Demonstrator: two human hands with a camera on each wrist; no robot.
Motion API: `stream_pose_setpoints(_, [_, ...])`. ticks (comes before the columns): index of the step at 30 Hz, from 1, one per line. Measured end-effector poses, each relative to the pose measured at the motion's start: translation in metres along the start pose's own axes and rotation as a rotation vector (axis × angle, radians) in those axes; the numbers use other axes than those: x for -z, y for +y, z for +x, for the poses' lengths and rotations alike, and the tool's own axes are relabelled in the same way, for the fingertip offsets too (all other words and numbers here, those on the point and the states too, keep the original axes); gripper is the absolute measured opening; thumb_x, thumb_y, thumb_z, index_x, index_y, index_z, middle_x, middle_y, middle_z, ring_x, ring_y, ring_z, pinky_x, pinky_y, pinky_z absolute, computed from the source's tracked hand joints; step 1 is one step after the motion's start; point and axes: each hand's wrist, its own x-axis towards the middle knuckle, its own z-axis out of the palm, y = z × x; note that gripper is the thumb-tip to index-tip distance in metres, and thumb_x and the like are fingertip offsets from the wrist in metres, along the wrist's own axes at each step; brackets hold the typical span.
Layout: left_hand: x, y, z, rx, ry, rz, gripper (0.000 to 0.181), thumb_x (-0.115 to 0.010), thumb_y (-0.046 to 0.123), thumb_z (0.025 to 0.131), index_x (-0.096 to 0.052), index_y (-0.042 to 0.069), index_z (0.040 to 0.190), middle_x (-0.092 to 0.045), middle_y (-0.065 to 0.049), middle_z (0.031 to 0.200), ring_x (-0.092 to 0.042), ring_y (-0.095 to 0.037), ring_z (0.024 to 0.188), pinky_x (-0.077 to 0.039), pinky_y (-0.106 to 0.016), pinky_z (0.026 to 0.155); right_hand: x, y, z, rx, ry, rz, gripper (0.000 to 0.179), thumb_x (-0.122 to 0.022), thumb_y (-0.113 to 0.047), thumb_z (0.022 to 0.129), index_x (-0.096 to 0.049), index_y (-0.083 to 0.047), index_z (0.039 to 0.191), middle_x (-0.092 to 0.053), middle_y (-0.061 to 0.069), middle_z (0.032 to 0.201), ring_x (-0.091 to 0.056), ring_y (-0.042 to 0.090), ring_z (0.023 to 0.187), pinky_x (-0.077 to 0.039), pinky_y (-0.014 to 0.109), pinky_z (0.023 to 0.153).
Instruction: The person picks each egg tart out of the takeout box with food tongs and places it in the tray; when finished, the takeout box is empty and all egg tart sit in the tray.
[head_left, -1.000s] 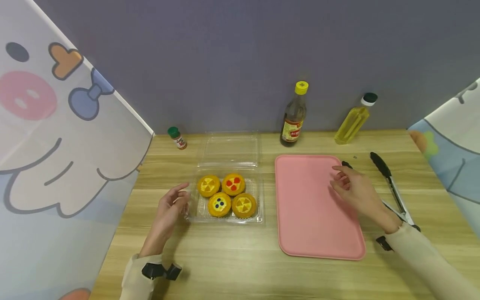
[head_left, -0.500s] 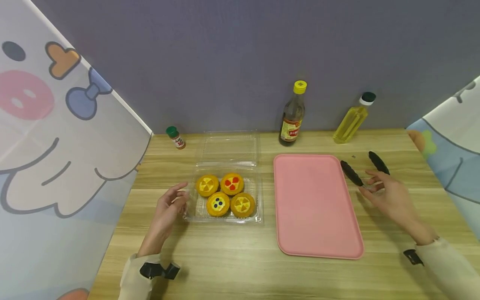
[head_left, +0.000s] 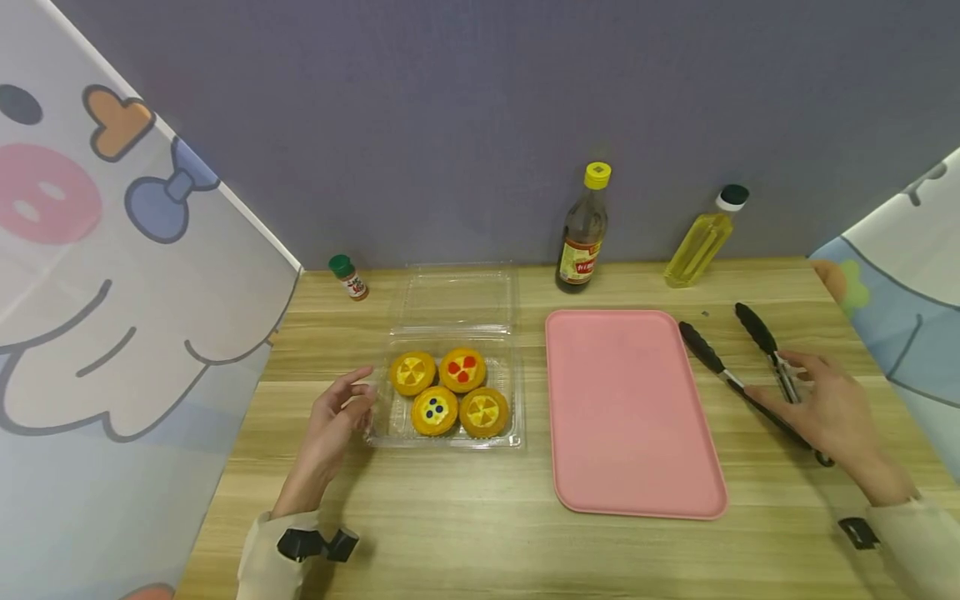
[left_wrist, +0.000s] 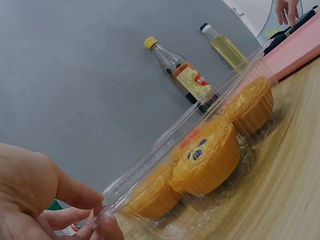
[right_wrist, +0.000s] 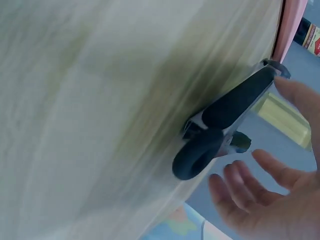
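My left hand [head_left: 330,425] pinches the left edge of a clear plastic clamshell box [head_left: 457,304], its lid laid back. In the left wrist view, thumb and fingertips [left_wrist: 92,197] meet at the box's rim. Several egg tarts [head_left: 483,412] sit inside; one bears blue dots, another red pieces. At the right, my right hand [head_left: 832,408] is over a pair of tongs [head_left: 705,346] with black tips and handles. Its fingers spread around the tongs without gripping; in the right wrist view the thumb is right at a handle [right_wrist: 240,97], the other fingers apart from it.
A pink tray [head_left: 630,408] lies between the box and the tongs. Along the back wall stand a small green-capped spice jar [head_left: 350,277], a yellow-capped sauce bottle [head_left: 582,233] and an oil bottle [head_left: 701,246]. Printed panels border both sides.
My right hand has moved right, from over the tray to the tongs, which show more fully. The left hand stays at the box's edge.
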Motion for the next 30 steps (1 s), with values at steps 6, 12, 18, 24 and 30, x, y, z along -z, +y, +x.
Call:
stream_pose_setpoints(6, [0.001, -0.001, 0.0, -0.015, -0.005, -0.001, 0.045, -0.054, 0.007, 0.108, -0.046, 0.006, 0.152, -0.056, 0.002, 0.107, -0.051, -0.008, 0.069, -0.047, -0.024, 0.062, -0.001, 0.006, 0.003, -0.034, -0.148, -0.002, 0.101, -0.081, -0.045, 0.089, -0.031, 0.016, 0.153, -0.04, 0.05, 0.136, -0.049, 0.064, 0.11, -0.044, 0.073, 0.082])
stream_pose_setpoints(12, [0.001, -0.002, 0.001, -0.02, -0.011, -0.011, 0.047, -0.054, 0.007, 0.107, -0.045, 0.005, 0.153, -0.058, -0.001, 0.107, -0.051, -0.008, 0.07, -0.048, -0.024, 0.062, -0.004, 0.003, 0.007, -0.053, -0.179, -0.041, 0.114, -0.078, -0.051, 0.089, -0.019, 0.021, 0.155, -0.035, 0.055, 0.141, -0.038, 0.071, 0.124, -0.038, 0.078, 0.093])
stream_pose_setpoints(18, [0.001, -0.001, 0.002, -0.034, -0.019, -0.011, 0.047, -0.055, 0.007, 0.107, -0.045, 0.005, 0.153, -0.059, -0.004, 0.108, -0.052, -0.009, 0.071, -0.049, -0.024, 0.062, -0.005, -0.001, 0.011, -0.084, -0.187, -0.096, 0.118, -0.075, -0.059, 0.089, -0.019, 0.021, 0.155, -0.033, 0.054, 0.142, -0.035, 0.07, 0.126, -0.036, 0.079, 0.096])
stream_pose_setpoints(24, [0.001, 0.0, 0.002, -0.04, -0.029, -0.004, 0.047, -0.055, 0.009, 0.108, -0.045, 0.005, 0.154, -0.058, -0.004, 0.108, -0.051, -0.009, 0.071, -0.049, -0.024, 0.062, -0.007, 0.0, 0.012, -0.1, -0.184, -0.095, 0.118, -0.075, -0.06, 0.089, -0.02, 0.022, 0.154, -0.033, 0.055, 0.142, -0.035, 0.069, 0.127, -0.036, 0.079, 0.097])
stream_pose_setpoints(30, [0.002, -0.001, 0.002, -0.036, -0.029, -0.009, 0.047, -0.054, 0.008, 0.108, -0.044, 0.005, 0.154, -0.057, -0.004, 0.109, -0.051, -0.008, 0.072, -0.049, -0.024, 0.063, -0.007, -0.001, 0.011, -0.108, -0.17, -0.05, 0.115, -0.076, -0.057, 0.089, -0.023, 0.021, 0.154, -0.034, 0.056, 0.141, -0.04, 0.07, 0.12, -0.039, 0.078, 0.091])
